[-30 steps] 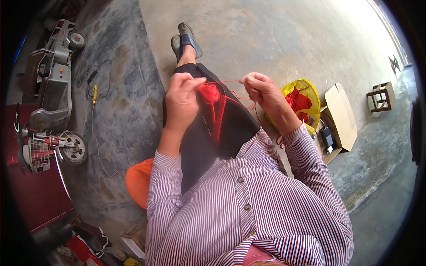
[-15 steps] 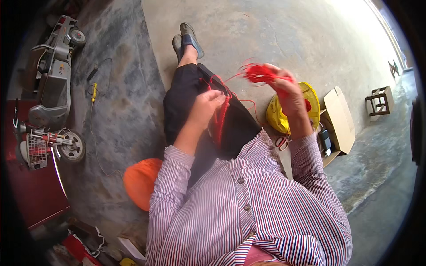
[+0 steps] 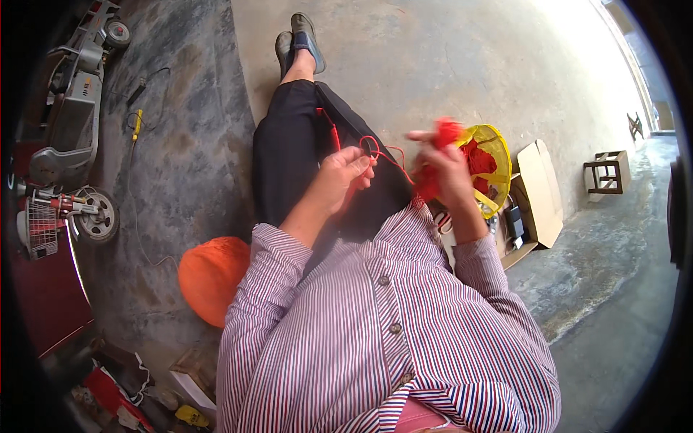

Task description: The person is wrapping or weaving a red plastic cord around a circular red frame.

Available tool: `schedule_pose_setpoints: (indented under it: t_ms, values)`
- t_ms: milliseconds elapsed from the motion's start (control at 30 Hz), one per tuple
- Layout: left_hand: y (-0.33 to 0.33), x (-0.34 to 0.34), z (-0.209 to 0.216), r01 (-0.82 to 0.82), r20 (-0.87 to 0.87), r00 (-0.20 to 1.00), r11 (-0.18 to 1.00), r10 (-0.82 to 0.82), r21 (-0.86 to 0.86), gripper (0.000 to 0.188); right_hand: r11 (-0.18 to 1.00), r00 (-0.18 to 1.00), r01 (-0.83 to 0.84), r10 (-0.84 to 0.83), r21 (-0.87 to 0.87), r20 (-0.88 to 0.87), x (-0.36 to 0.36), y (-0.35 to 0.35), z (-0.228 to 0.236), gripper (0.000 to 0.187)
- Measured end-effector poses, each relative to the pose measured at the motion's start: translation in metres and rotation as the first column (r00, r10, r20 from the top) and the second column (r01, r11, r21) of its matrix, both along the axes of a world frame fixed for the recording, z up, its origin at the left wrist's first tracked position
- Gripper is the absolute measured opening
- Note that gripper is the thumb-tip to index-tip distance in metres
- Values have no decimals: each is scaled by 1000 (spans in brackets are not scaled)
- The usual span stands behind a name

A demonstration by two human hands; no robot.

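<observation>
Over my lap, my left hand [image 3: 338,180] is closed in a pinch on red cord. A small loop of it curls above the fingertips, and a strand runs across toward my right hand. My right hand [image 3: 452,177], blurred by motion, grips a bundle of red cord [image 3: 449,131] that sticks out above and below the fingers. More red cord [image 3: 335,137] lies on the dark trousers beyond my left hand. Just behind my right hand stands an open yellow bag [image 3: 498,144] with red material inside.
Right of the bag, an open cardboard box [image 3: 541,195] holds a dark device. A small wooden stool [image 3: 606,173] stands farther right. On the left are an orange rounded thing [image 3: 214,281], a yellow-handled tool [image 3: 138,124] with a cord, and a scooter [image 3: 76,115].
My right hand has come down and slightly left with the bundle, now partly in front of the yellow bag. My left hand stays over the lap, its pinch shifted slightly.
</observation>
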State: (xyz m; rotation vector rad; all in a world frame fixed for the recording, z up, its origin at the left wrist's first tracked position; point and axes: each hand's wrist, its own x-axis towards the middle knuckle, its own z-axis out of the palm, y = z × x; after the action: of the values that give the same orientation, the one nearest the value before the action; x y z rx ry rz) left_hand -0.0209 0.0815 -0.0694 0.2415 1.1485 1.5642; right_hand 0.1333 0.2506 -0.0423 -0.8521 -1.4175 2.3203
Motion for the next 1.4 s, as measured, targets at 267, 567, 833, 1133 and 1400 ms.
schedule_pose_setpoints:
  t_ms: [267,567,833,1133,1400]
  values:
    - [-2,1,-7,-30,38,999,999,28,41,13,977,968,-186,201,107,-151,-9,-30,27,15]
    - [4,22,29,-324,-809,547,946,215,32,30,961,965,-231,247,155,-92,4,-37,67,11]
    - [5,-9,33,-427,-431,811,904,395,23,6,800,886,-279,427,531,-178,-18,5,84,23]
    - [-1,-38,-17,-453,-733,651,875,197,-167,35,575,916,-399,287,714,281,-72,-27,-9,31]
    - [15,-24,78,-207,17,978,977,208,-46,19,857,957,64,91,511,-274,-54,-5,33,29]
